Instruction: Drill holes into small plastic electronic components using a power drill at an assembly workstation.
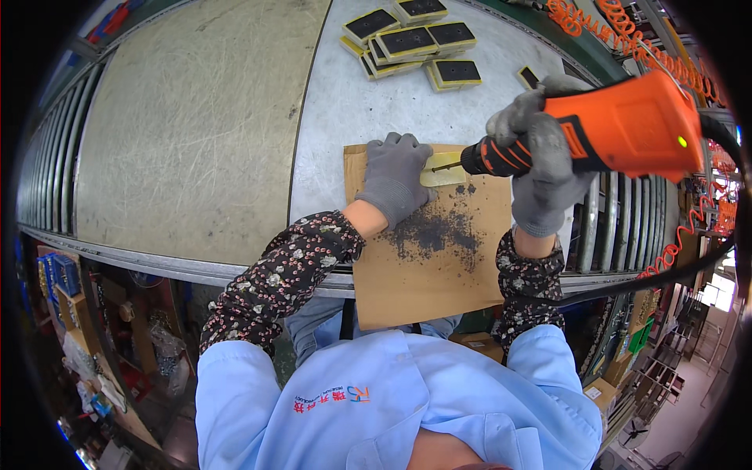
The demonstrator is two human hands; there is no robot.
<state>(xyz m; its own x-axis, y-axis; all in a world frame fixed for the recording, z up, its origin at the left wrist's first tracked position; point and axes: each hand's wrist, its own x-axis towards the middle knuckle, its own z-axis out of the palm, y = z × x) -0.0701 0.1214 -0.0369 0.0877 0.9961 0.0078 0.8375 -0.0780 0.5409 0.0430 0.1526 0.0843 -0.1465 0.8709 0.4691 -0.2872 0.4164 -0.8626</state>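
My right hand (540,153), in a grey work glove, is wrapped round an orange and black power drill (627,129) that lies sideways. Its thin dark bit (446,166) reaches left from the black chuck (475,159), and the tip is over or on a pale yellow rectangular block (448,177). My left hand (396,174), gloved in grey too, grips the left end of that block and partly hides it. Beneath both is a sheet of brown cardboard (392,290) strewn with dark crumbs (439,235). How deep the bit sits cannot be told.
Several black-topped, yellow-edged blocks (407,43) are piled at the far side of the metal table (321,172); a single one (529,77) lies farther right. Rollers (619,227) flank the table. A black cable (650,286) trails from the drill, and orange coiled hoses (603,31) hang behind.
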